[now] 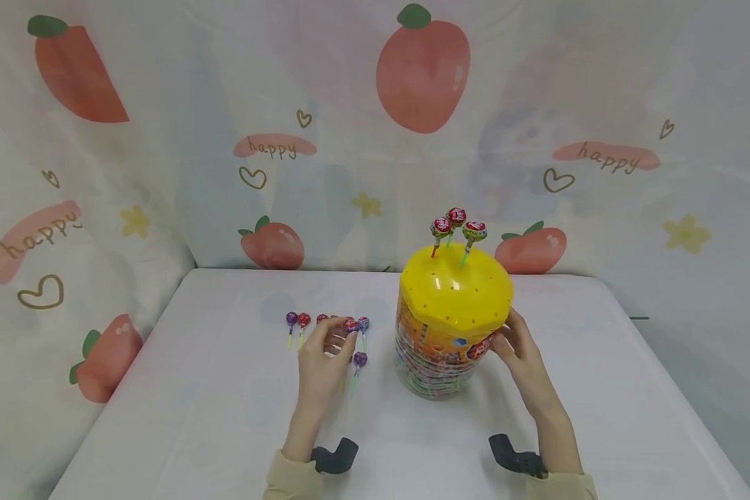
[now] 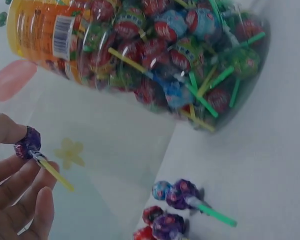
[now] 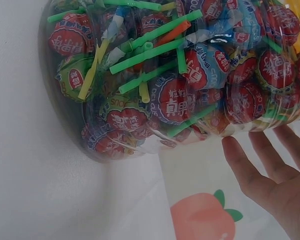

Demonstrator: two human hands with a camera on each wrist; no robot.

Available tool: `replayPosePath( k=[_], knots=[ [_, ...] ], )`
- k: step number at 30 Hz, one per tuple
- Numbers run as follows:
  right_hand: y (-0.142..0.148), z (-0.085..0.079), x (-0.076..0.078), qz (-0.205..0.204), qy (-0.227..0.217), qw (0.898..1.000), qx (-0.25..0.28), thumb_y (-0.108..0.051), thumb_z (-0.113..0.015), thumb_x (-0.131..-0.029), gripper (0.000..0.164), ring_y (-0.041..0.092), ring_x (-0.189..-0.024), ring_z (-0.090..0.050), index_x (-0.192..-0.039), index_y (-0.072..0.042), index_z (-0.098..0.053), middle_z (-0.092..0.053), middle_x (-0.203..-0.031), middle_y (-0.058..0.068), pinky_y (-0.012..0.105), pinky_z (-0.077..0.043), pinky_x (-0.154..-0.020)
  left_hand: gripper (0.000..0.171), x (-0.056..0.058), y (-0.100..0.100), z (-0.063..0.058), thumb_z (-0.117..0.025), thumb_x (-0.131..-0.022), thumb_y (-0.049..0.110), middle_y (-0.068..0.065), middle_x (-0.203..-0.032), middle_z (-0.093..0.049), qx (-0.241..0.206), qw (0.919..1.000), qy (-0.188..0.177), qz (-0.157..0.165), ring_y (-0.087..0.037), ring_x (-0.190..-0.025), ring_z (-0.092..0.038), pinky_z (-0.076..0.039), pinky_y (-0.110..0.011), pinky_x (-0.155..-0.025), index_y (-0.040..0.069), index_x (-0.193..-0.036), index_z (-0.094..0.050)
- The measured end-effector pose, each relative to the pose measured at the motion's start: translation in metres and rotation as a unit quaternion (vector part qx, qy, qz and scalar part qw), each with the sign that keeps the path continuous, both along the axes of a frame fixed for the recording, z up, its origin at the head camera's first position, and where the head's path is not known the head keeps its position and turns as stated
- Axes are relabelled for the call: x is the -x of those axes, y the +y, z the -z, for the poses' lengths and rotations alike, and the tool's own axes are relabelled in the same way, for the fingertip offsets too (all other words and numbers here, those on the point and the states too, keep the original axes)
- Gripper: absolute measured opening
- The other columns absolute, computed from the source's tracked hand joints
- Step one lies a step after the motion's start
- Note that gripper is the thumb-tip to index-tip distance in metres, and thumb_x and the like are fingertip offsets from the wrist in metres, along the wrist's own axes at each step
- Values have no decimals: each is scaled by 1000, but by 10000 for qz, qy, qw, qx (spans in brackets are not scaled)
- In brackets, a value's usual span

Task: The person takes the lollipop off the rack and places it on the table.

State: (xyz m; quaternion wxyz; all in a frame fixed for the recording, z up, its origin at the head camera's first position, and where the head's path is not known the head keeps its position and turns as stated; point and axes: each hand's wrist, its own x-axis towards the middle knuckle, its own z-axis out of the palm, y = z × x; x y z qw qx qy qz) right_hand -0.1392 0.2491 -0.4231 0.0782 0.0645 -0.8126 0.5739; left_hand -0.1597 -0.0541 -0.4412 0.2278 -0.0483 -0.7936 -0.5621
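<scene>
My left hand (image 1: 325,354) pinches a lollipop (image 2: 27,142) by its purple-wrapped head between thumb and fingers, above the table. Its yellow stick points away from the palm in the left wrist view. To the right stands a clear plastic jar (image 1: 434,378) full of wrapped lollipops, topped by a yellow lid (image 1: 456,295) with small holes. Three lollipops (image 1: 475,230) stick up out of the lid on their sticks. My right hand (image 1: 525,357) rests against the jar's right side, its fingers (image 3: 270,155) extended and fingertips at the plastic.
Several loose lollipops (image 1: 292,319) lie in a row on the white table (image 1: 225,417), left of the jar and partly behind my left hand. A purple one (image 1: 360,360) lies nearer, its green stick toward me. A fruit-printed cloth (image 1: 344,83) hangs behind the table.
</scene>
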Motion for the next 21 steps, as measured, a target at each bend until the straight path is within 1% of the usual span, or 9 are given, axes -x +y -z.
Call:
replayPosePath(
  k=[4, 8, 11, 16, 21],
  knots=[
    [-1, -1, -1, -1, 22, 10000, 26, -22, -43, -102, 56, -4, -123, -37, -153, -25, -19, -28, -154, 13, 67, -32, -106, 24, 5, -13, 12, -73, -85, 14, -5, -87, -69, 305, 9981, -505, -158, -13, -75, -63, -51, -17, -65, 10, -108, -67],
    [-1, -1, -1, -40, 53, 9999, 78, -21, -43, -102, 57, -4, -124, -36, -153, -25, -20, -28, -154, 12, 68, -31, -105, 24, 10, -23, 22, -73, -85, 17, -6, -85, -68, 584, 9940, -877, -310, -14, -73, -63, -51, -18, -65, 8, -107, -67],
    [-2, -2, -1, -52, 78, 9999, 79, -20, -43, -102, 57, -4, -124, -36, -153, -25, -20, -28, -154, 12, 68, -30, -105, 24, 13, -27, 31, -73, -84, 19, -5, -83, -68, 659, 9907, -1137, -343, -13, -72, -62, -50, -20, -66, 9, -105, -68],
    [-2, -3, -3, -48, 70, 9999, 95, -20, -43, -102, 57, -4, -124, -36, -153, -24, -20, -28, -153, 12, 69, -30, -106, 17, 16, -31, 44, -72, -84, 19, -4, -81, -68, 702, 9861, -1443, -426, -11, -71, -60, -48, -24, -66, 11, -99, -69],
    [-2, -3, -3, -41, 69, 9999, 99, -20, -44, -102, 57, -4, -124, -35, -153, -23, -20, -28, -152, 13, 69, -29, -105, 17, 18, -34, 53, -72, -84, 21, -4, -79, -68, 779, 9822, -1648, -462, -13, -73, -61, -48, -28, -67, 11, -98, -69]
  ],
)
